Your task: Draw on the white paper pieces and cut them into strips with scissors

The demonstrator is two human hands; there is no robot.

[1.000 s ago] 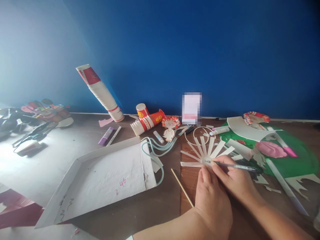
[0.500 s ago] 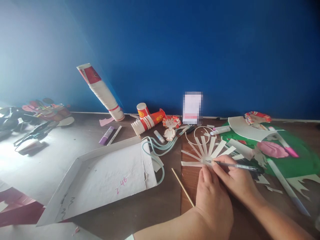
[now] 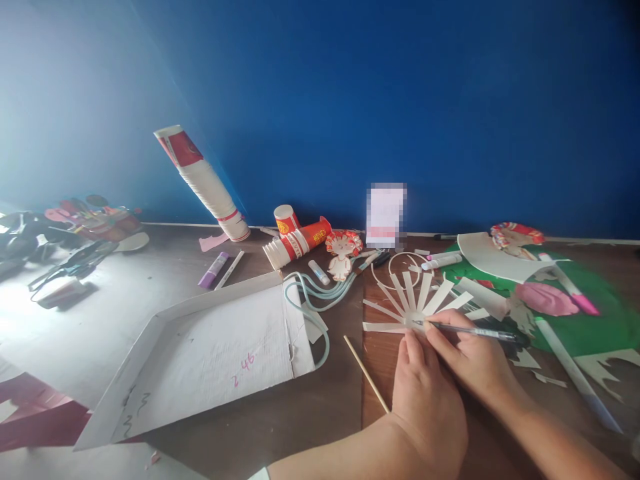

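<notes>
A white cut paper cup [image 3: 413, 315] lies on the brown table, its strips fanned out around a small round base. My left hand [image 3: 425, 393] is closed at the cup's near edge, fingertips pressed together on it; the grip itself is partly hidden. In my right hand [image 3: 470, 350] is a slim pen [image 3: 473, 329] with a dark end, pinched between thumb and fingers. Its tip rests on or just over the cup's base. Both hands are side by side, close together.
Left of my hands are a wooden stick [image 3: 367, 375], a white cardboard tray [image 3: 200, 363] and a pale blue cable [image 3: 327, 347]. Behind stand stacked paper cups [image 3: 210, 190] and a paper figure [image 3: 341, 257]. Markers, scraps and green paper [image 3: 595, 313] lie to the right.
Hardly anything differs. My hands, the pen and the cut cup keep their places, and the whole view has shifted very slightly.
</notes>
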